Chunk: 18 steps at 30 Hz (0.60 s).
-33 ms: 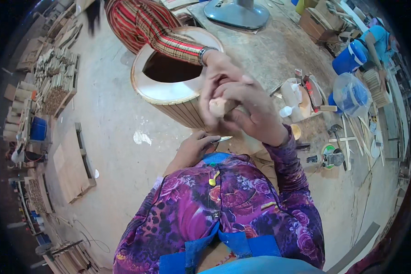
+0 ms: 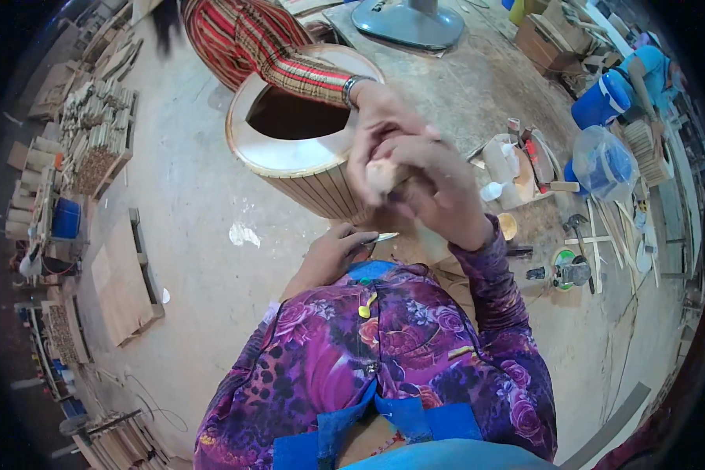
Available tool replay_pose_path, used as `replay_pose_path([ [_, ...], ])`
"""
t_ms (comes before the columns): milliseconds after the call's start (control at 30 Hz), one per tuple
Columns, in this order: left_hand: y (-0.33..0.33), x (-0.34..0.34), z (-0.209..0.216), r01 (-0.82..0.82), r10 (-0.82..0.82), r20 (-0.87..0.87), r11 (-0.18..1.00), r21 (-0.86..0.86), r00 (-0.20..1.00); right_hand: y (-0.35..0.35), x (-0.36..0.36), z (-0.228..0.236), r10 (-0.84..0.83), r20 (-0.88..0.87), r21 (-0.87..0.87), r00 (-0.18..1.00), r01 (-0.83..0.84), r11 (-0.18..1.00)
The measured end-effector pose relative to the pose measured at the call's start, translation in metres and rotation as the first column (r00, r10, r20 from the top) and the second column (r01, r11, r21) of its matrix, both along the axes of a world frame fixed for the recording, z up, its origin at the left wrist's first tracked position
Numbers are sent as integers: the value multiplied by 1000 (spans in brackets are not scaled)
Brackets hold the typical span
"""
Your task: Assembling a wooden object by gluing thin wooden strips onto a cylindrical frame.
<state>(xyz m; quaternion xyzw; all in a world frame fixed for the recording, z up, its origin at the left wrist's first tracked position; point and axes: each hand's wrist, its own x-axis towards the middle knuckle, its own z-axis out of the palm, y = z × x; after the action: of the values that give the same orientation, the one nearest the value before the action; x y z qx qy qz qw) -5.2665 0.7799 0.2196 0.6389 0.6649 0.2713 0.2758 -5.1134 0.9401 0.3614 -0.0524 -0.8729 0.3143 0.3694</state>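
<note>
My right hand (image 2: 440,184) is raised in front of the drum-shaped wooden piece (image 2: 313,188), its fingers closed around a pale, blunt-ended lump (image 2: 381,176) whose kind is blurred. Another person's hand (image 2: 380,117), coming from a striped sleeve, meets my right hand there; which of us grips the lump more firmly cannot be told. Low by my lap, my left hand (image 2: 335,252) pinches a thin, pale, flat strip (image 2: 385,236), its tip pointing right. The drum-shaped piece has a white ring on top, a dark opening and dark lines down its slatted side.
To the right lie a tray (image 2: 517,200) with bottles and tools, a small yellow cup (image 2: 508,226), a hammer (image 2: 576,227) and a power tool (image 2: 569,270). A grey metal base (image 2: 407,30) stands at the far side. Wooden boards (image 2: 121,286) and stacked sticks (image 2: 94,141) are at left.
The pale lump has shifted slightly to the right along with my right hand's fingers. The other person's hand stays against mine; my left hand has barely moved.
</note>
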Motion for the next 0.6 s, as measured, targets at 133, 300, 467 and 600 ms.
replay_pose_path([
  [133, -5, -6, -8, -9, 9, 3, 1000, 21, 1000, 13, -4, -20, -87, -122, -171, 989, 65, 983],
  [300, -12, -5, 4, -56, 56, 5, 998, 15, 998, 16, -29, -17, -33, -233, -459, 972, -80, 885],
  [467, -28, -10, 9, -98, 99, -35, 995, 29, 994, 60, -103, -10, -165, -334, -307, 928, 58, 950],
  [600, -43, -26, 12, -156, 156, 6, 988, -1, 988, 103, -182, 21, -133, -306, -255, 943, 53, 965],
])
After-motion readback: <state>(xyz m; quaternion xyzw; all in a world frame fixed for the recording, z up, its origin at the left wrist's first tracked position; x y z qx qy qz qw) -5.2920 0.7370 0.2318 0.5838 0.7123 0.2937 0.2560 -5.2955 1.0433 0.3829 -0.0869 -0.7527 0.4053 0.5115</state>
